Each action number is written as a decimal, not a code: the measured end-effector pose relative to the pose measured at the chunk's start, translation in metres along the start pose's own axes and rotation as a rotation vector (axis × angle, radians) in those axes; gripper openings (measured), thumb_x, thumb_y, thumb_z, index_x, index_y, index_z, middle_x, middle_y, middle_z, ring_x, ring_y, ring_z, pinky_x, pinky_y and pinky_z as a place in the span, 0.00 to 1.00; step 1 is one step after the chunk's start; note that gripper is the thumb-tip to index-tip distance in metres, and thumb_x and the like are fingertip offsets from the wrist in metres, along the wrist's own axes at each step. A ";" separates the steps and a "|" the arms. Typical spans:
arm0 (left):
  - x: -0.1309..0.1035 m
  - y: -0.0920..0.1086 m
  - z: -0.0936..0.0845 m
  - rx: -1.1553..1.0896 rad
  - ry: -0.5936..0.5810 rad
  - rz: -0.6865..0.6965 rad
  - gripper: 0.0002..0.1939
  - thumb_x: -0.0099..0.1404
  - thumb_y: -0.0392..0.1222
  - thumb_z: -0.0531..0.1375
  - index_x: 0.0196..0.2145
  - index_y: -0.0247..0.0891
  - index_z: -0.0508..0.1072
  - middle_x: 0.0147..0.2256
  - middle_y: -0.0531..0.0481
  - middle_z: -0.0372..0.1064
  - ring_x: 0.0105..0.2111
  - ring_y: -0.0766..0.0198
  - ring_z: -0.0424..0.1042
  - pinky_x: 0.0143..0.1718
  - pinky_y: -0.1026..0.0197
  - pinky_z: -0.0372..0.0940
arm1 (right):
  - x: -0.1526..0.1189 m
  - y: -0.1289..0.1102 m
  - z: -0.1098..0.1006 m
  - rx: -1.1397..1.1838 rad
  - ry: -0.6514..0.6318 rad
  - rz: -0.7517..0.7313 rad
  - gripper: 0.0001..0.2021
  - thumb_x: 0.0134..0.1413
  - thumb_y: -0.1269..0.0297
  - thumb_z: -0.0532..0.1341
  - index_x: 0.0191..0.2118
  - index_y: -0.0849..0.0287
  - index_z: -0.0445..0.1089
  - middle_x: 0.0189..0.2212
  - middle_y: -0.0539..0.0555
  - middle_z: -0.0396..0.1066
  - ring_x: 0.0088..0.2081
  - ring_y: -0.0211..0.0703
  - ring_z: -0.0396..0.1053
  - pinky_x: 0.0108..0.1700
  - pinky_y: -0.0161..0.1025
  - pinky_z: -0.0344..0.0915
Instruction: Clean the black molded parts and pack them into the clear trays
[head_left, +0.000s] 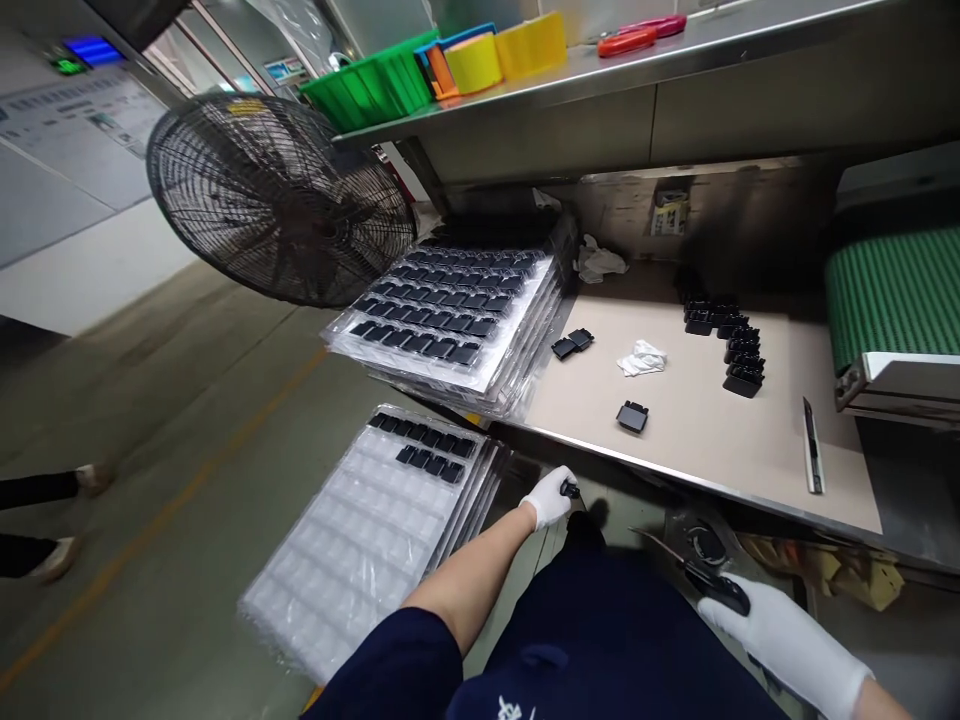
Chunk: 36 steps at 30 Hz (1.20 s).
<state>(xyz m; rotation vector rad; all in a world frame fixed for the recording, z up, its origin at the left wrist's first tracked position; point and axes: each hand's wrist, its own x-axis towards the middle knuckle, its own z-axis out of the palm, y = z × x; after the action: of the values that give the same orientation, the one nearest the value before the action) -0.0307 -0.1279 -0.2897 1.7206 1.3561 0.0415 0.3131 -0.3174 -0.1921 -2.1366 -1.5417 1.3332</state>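
Note:
My left hand, in a white glove, is closed on a small black plastic part below the table's front edge. My gloved right hand is wrapped round the black handle of a knife, whose thin curved blade points left. To the left of my left hand lies a clear tray stacked on others, with black parts in its far rows. Beyond it a taller stack of trays carries several rows of such parts. On the table sit a single black part, a pair of parts and a curved row of parts.
A box cutter and a crumpled white cloth lie on the table. A green conveyor belt stands at right, a large fan at left. Overhead, a shelf holds a green basket. Another person's legs show far left.

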 end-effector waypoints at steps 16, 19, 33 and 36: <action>-0.011 -0.021 -0.014 0.193 -0.109 0.273 0.22 0.68 0.41 0.63 0.58 0.38 0.69 0.56 0.41 0.67 0.57 0.50 0.66 0.61 0.39 0.60 | 0.007 -0.017 0.003 0.042 -0.089 0.027 0.20 0.53 0.45 0.62 0.44 0.53 0.80 0.41 0.58 0.82 0.45 0.62 0.78 0.46 0.44 0.71; -0.015 -0.018 -0.017 0.182 -0.130 0.269 0.30 0.63 0.32 0.62 0.62 0.40 0.66 0.56 0.41 0.66 0.58 0.49 0.65 0.63 0.40 0.58 | 0.008 -0.023 0.001 0.039 -0.158 0.027 0.21 0.56 0.44 0.60 0.44 0.53 0.79 0.40 0.57 0.82 0.44 0.60 0.79 0.46 0.44 0.70; -0.010 -0.001 -0.002 -0.175 0.151 -0.087 0.19 0.71 0.45 0.61 0.56 0.38 0.70 0.55 0.42 0.69 0.51 0.54 0.72 0.53 0.45 0.70 | 0.023 0.003 0.017 0.119 -0.113 -0.015 0.17 0.53 0.46 0.61 0.39 0.51 0.80 0.43 0.56 0.81 0.50 0.61 0.76 0.54 0.45 0.70; -0.005 -0.001 0.001 -0.272 0.186 -0.188 0.20 0.72 0.47 0.60 0.57 0.35 0.69 0.51 0.42 0.71 0.45 0.58 0.75 0.44 0.51 0.74 | 0.020 -0.006 0.018 0.147 -0.203 -0.033 0.19 0.55 0.44 0.60 0.41 0.50 0.79 0.43 0.53 0.81 0.49 0.58 0.77 0.53 0.44 0.71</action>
<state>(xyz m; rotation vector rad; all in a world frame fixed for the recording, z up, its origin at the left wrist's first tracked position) -0.0330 -0.1322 -0.2891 1.3837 1.5657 0.2739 0.2972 -0.3042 -0.2098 -1.9311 -1.4891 1.6400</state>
